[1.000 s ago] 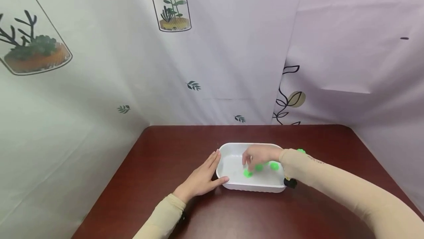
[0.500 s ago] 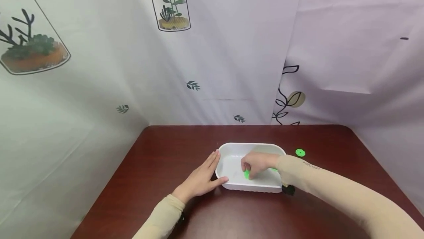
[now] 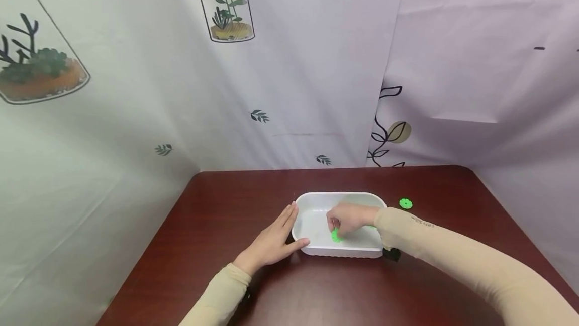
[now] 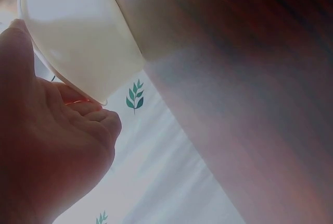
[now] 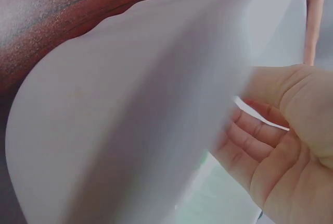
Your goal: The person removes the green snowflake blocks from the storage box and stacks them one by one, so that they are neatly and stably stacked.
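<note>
In the head view a white oblong tray (image 3: 312, 252) stands on the table. My left hand (image 3: 269, 243) lies along its left end, fingers straight, fingertips and thumb touching the rim; the left wrist view also shows this hand (image 4: 62, 125) against the tray wall (image 4: 88, 41). Inside the tray my right hand (image 3: 350, 218) points downward and its curled fingers pinch a bright green notched disc (image 3: 336, 235) at the tray floor. A sliver of more green (image 3: 372, 226) shows beside the right wrist. In the right wrist view the tray wall (image 5: 93, 104) hides the fingertips of this hand (image 5: 291, 140).
One more green notched disc (image 3: 405, 204) lies on the dark red-brown table (image 3: 244, 190), right of the tray. A pale cloth (image 3: 307, 80) printed with plants hangs behind the table and at its sides. A dark object (image 3: 391, 254) shows under the right sleeve.
My right hand has lowered onto the green disc, its fingers closing round it. The sleeve has shifted, uncovering the disc on the table. My left hand stays at the tray. The head view shifts slightly.
</note>
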Motion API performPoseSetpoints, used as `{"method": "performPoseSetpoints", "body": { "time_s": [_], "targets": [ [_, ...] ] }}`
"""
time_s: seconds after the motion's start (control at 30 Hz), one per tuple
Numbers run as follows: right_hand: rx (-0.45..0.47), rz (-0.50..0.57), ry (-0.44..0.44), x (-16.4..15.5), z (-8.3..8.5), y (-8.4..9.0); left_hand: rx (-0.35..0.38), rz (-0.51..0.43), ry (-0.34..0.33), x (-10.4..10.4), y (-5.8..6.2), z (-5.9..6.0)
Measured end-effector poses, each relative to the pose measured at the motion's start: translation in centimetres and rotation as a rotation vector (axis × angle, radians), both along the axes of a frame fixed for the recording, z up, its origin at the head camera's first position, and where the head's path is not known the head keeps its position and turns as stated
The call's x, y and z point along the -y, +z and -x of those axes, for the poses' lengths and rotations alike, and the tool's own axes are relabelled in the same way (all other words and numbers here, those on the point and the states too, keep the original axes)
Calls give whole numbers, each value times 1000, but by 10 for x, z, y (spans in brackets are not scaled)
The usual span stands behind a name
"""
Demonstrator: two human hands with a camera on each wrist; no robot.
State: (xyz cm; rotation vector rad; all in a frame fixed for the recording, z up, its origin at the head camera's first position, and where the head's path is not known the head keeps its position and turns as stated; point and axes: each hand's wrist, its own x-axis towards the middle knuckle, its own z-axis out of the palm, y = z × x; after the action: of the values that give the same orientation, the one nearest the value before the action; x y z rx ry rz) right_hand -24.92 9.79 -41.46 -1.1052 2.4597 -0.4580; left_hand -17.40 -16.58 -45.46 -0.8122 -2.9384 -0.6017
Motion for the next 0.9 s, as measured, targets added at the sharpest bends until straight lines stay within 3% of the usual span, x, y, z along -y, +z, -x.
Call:
{"method": "performPoseSetpoints", "body": {
  "time_s": [0.37,0.63,0.9],
  "targets": [
    [48,85,33,-11,8,17,15,-3,5,-1,1,1],
    [52,167,-29,-29,19,44,9,-11,8,-1,0,5],
    [73,280,-160,-61,30,65,8,-13,-1,-2,-1,5]
  ]
}}
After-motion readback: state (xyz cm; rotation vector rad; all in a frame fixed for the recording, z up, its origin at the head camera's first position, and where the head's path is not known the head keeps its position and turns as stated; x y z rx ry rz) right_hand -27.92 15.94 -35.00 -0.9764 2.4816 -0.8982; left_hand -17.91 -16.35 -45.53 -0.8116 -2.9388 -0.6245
